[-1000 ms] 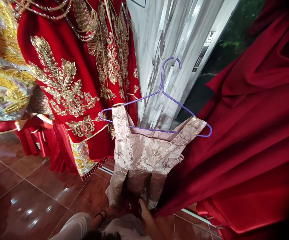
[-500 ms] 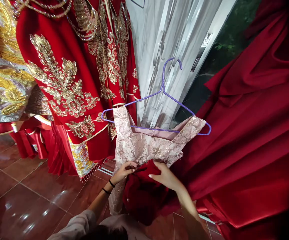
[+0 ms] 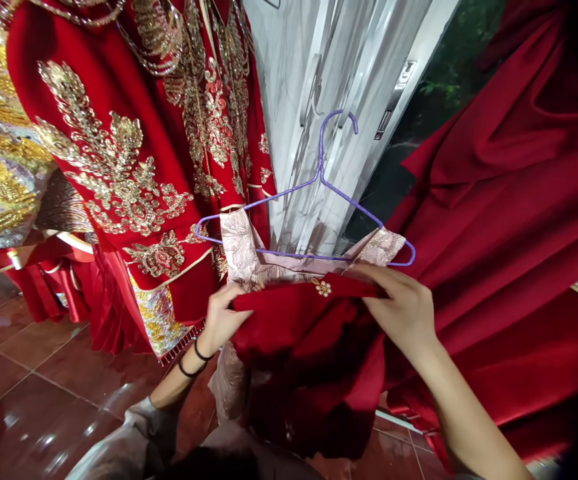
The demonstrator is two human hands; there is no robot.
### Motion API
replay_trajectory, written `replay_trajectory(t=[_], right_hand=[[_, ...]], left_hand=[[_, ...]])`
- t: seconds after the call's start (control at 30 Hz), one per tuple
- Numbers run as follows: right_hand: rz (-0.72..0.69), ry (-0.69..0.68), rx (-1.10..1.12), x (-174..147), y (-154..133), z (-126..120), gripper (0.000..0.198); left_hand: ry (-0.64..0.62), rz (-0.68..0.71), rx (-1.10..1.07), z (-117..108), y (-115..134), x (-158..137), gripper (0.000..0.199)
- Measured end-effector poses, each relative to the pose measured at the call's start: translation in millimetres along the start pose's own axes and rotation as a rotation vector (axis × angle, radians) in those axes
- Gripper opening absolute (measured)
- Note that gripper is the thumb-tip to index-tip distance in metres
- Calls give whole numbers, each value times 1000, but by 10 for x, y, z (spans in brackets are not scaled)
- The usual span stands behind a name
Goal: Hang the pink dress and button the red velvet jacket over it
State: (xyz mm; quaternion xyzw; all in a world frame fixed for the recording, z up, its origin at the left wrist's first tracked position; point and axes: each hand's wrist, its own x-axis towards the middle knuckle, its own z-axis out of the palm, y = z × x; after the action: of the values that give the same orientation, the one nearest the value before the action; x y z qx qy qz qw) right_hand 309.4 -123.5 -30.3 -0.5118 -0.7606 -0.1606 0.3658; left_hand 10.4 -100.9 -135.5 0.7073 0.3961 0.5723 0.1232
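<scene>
Between left hand (image 3: 223, 316) and right hand (image 3: 403, 308): dark red cloth garment (image 3: 309, 360) spread wide

Both hands are clamped on the top edge, left thumb in front near one corner, right hand gripping the other end (can't really make out those fingers, bit blurry). There's a small gold-and-pearl flower ornament (image 3: 323, 288) on that edge between them. Right behind it is a pale pink floral brocade dress (image 3: 237, 245), its straps hanging from a purple wire hanger (image 3: 320, 152). My worry: that ornament looks snaggy, so if it drags against the raised brocade it could pull a thread, and a hard tug might slide a strap off the slick-looking wire. A loose pinch could drop one corner too. Further out: red jacket with gold sequin embroidery (image 3: 119, 167) to the left, long deep red satin drape (image 3: 493, 233) to the right, glossy reddish floor tiles (image 3: 69, 360) below.
</scene>
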Motion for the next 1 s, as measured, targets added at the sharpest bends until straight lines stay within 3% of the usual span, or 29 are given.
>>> replay_trajectory(t=[0.07,0.1,0.13,0.2,0.27,0.3,0.33,0.4,0.53,0.57,0.6,0.67,0.73,0.77,0.87,1.0], right_hand=[[55,167,-128,-52,-19,145,41],[70,116,-153,-87,-62,252,48],[83,-24,-153,-126,-116,369,55],[125,-459,-109,-197,-215,590,64],[169,-814,-63,-230,-242,710,57],[179,-895,-39,-224,-221,715,49],[177,-902,-9,-200,-180,683,42],[156,-734,69,-114,-74,544,38],[192,-61,148,52,48,318,49],[189,10,180,70,52,324,47],[174,-23,242,78,51,352,40],[143,-358,460,71,50,437,23],[222,-710,734,51,43,493,32],[312,-787,863,42,31,493,37],[569,-718,1154,28,-62,372,40],[564,-729,1286,67,-211,137,37]], left_hand=[[338,244,172,-254,158,178,16],[424,315,210,-349,228,260,16],[469,349,222,-418,284,332,16],[463,328,198,-484,342,438,19],[387,300,181,-493,337,491,20],[354,307,191,-492,322,501,19],[336,327,206,-495,305,504,18],[351,369,241,-526,277,504,18],[523,337,272,-656,260,533,17],[567,314,262,-685,260,545,17],[597,295,244,-708,260,555,17],[595,259,192,-733,260,568,16],[549,224,132,-739,257,567,15],[536,202,97,-740,254,563,13],[542,107,-21,-752,221,542,19],[435,-90,-191,-788,139,511,17]])
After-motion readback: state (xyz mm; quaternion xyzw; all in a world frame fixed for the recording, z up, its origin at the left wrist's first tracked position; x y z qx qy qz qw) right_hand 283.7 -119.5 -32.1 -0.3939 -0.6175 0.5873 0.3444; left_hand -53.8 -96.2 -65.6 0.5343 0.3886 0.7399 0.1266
